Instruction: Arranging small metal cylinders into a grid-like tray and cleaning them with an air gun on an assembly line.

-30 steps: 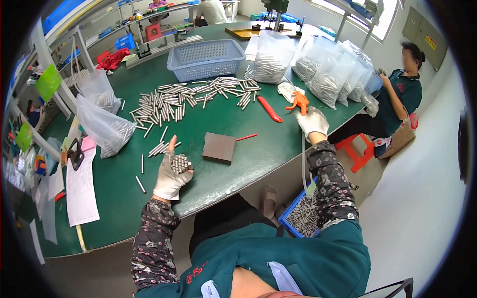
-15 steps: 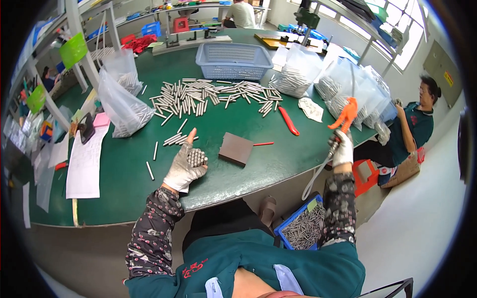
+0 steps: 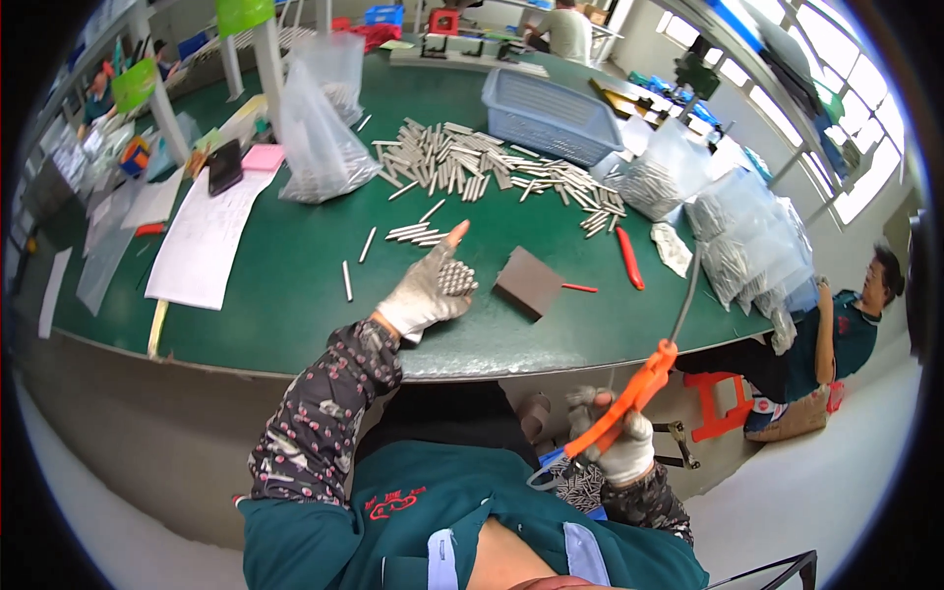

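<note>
Gripping a bundle of short grey metal rods (image 3: 456, 278), the gloved left hand (image 3: 429, 289) rests over the green table (image 3: 285, 285). Right hand (image 3: 615, 442), below the table edge, clasps an orange-handled tool (image 3: 629, 398). Clear plastic bags (image 3: 317, 138) and a pale blue basket (image 3: 547, 116) stand behind.

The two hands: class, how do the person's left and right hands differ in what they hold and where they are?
The left hand holds a bundle of metal rods; the right hand holds an orange tool. The left hand is above the green table; the right hand is off its edge, below the tabletop and close to the body. Both wear light work gloves.
</note>
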Demonstrator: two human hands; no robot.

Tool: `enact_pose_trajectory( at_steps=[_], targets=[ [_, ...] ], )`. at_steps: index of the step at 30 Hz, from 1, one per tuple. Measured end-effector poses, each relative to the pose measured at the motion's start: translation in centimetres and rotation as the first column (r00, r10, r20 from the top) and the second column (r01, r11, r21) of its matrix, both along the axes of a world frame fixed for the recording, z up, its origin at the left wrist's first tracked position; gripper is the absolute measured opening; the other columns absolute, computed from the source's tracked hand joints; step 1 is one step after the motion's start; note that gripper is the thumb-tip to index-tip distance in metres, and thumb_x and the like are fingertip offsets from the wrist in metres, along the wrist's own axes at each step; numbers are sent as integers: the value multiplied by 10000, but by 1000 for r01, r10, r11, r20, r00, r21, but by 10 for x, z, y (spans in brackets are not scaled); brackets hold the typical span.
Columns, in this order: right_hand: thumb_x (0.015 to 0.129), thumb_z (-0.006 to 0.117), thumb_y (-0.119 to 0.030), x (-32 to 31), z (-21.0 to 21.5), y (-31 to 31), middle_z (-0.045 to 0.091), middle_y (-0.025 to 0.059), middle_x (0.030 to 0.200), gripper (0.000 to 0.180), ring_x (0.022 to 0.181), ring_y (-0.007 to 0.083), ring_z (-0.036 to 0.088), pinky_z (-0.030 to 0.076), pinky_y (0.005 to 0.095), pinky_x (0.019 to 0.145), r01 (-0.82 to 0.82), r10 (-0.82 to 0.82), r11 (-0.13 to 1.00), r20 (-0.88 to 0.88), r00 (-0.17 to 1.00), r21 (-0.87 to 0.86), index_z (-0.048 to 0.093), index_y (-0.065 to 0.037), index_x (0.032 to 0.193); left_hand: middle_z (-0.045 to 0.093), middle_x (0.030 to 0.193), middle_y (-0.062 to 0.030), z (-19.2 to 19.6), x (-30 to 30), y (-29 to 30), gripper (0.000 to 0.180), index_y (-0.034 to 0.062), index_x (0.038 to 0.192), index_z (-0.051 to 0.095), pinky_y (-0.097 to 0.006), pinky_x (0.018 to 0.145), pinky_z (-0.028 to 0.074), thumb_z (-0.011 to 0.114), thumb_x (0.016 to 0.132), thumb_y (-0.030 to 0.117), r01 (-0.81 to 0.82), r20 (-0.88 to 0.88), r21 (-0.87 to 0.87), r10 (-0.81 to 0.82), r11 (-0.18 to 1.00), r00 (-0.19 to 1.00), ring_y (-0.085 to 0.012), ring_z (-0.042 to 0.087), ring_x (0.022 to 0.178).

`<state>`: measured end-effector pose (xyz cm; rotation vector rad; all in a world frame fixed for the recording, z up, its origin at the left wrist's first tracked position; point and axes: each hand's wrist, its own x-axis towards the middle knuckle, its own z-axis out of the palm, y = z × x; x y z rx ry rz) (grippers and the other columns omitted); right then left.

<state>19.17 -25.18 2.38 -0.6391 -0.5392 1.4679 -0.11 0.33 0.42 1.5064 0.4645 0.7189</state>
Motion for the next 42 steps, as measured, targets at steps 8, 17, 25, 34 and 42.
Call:
enact_pose_trajectory(
  at_steps=[8,17,25,34,42],
  targets=[
    [746,647,-298,19,2,-30,622,200,781,431,641,259,594,461,302,545,-546,545,837,46,837,23,614,-15,1069,461,780,28,5,0,-1,953,157,1432,148,-191,695,411,612,644,-113,18,38,-41,-17,999,999,-62,454,703],
    [729,684,-228,38,112,21,634,96,911,480,803,166,604,479,266,679,39,281,936,807,519,-351,503,-39,1132,509,801,31,-8,3,2,414,50,1033,519,-191,678,435,641,652,-56,25,-62,77,-20,997,998,-44,495,743],
    [719,662,-180,37,138,82,632,134,711,298,661,207,616,465,314,618,185,333,938,910,-245,-294,613,20,935,529,778,25,-5,6,3,325,49,940,520,-197,668,446,659,657,-26,-23,-98,215,45,976,994,-48,516,737],
    [693,652,-263,32,138,105,609,205,718,323,694,353,600,464,388,644,211,378,926,798,-470,-314,640,-42,929,547,763,1,3,-2,-2,300,53,919,529,-225,650,445,672,655,39,-49,-121,238,79,970,989,-73,512,715],
    [634,687,-165,23,152,95,601,193,660,280,660,343,608,471,362,607,276,410,904,847,-338,-327,639,5,850,563,730,-51,4,1,-8,301,42,888,517,-278,618,450,644,615,31,-56,-112,308,95,950,989,-145,546,674]
  ],
)
